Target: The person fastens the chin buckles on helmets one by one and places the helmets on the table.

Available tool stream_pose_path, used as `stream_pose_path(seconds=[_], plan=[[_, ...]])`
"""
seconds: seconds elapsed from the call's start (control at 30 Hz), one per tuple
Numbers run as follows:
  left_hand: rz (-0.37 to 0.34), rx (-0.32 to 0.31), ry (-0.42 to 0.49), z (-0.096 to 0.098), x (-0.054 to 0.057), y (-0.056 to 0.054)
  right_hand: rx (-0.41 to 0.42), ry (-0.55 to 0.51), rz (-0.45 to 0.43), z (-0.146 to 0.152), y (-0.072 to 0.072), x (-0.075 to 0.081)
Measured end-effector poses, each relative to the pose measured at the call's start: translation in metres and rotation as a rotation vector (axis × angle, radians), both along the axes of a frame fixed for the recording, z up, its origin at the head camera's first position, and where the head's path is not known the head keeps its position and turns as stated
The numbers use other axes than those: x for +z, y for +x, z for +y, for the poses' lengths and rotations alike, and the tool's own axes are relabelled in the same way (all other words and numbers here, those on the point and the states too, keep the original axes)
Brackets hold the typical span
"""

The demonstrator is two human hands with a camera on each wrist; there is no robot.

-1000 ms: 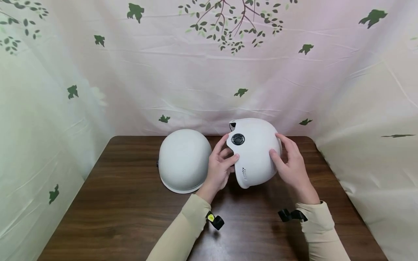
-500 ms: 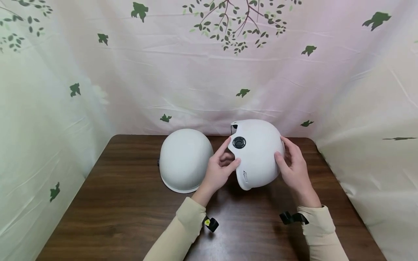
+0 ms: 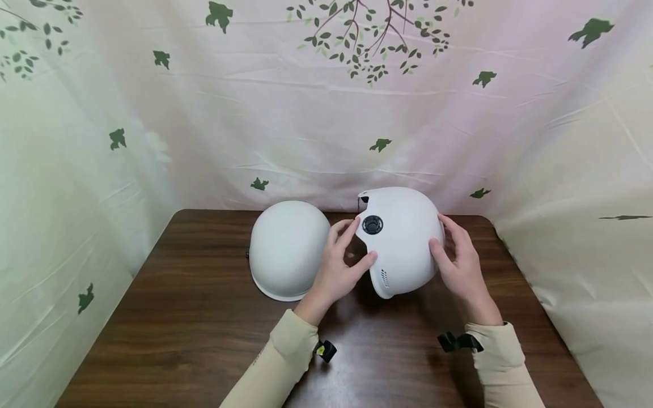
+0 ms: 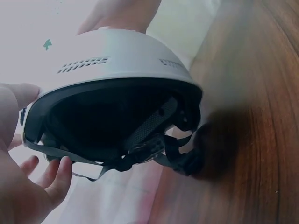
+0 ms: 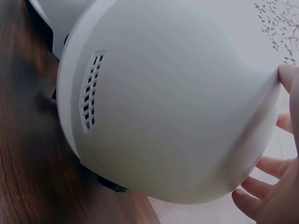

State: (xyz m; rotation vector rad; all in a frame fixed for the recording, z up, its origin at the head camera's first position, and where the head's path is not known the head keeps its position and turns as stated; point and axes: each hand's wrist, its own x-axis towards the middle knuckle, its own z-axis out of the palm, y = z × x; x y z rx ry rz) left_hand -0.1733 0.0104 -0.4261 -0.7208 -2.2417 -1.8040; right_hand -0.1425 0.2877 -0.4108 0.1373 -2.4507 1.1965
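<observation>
A white helmet (image 3: 403, 243) is tipped on its side over the wooden table, its open underside facing left. My left hand (image 3: 336, 269) grips its left rim, thumb below and fingertips close to a round black vent (image 3: 372, 225). In the left wrist view, the dark lining and black chin strap (image 4: 124, 163) show inside, and my left fingers (image 4: 60, 184) lie against the strap near the rim. Around the smooth crown, my right hand (image 3: 461, 266) holds the helmet with thumb and fingers spread; the right wrist view shows those fingertips curving over the shell's edge. Slotted vents (image 5: 91, 91) mark the shell.
A second white helmet (image 3: 289, 249) sits dome up on the dark brown table (image 3: 178, 328), just left of my left hand. Behind and at both sides hangs a pale curtain (image 3: 326, 113) printed with green leaves and birds.
The helmet has shifted slightly right and down in the head view. My left fingers have shifted at its rim and lifted a little; the right hand moved along with the helmet.
</observation>
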Motion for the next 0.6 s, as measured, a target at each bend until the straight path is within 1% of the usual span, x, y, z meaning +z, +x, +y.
stream_pose_path(seconds=[0.07,0.17,0.27,0.33,0.43,0.53,0.6], plan=[[0.031,0.017,-0.013,-0.0005,0.0001,-0.0015,0.010,-0.001,-0.027,0.0008,-0.0001,-0.0008],[0.056,0.042,-0.022,-0.0009,-0.0006,-0.0032,0.026,-0.014,-0.061,0.0014,-0.0008,-0.0022],[0.055,0.056,-0.035,-0.0016,-0.0014,-0.0036,0.024,-0.008,-0.058,0.0016,-0.0010,-0.0023],[0.032,0.049,-0.043,-0.0022,-0.0018,-0.0038,0.019,0.003,-0.048,0.0018,-0.0012,-0.0019],[-0.022,0.031,-0.046,-0.0032,-0.0031,-0.0045,0.015,0.035,-0.045,0.0020,-0.0017,-0.0024],[-0.074,0.014,-0.048,-0.0041,-0.0061,-0.0051,0.013,0.061,-0.065,0.0016,-0.0014,-0.0049],[-0.089,0.013,-0.065,-0.0043,-0.0084,-0.0052,0.010,0.069,-0.074,0.0014,-0.0010,-0.0072]])
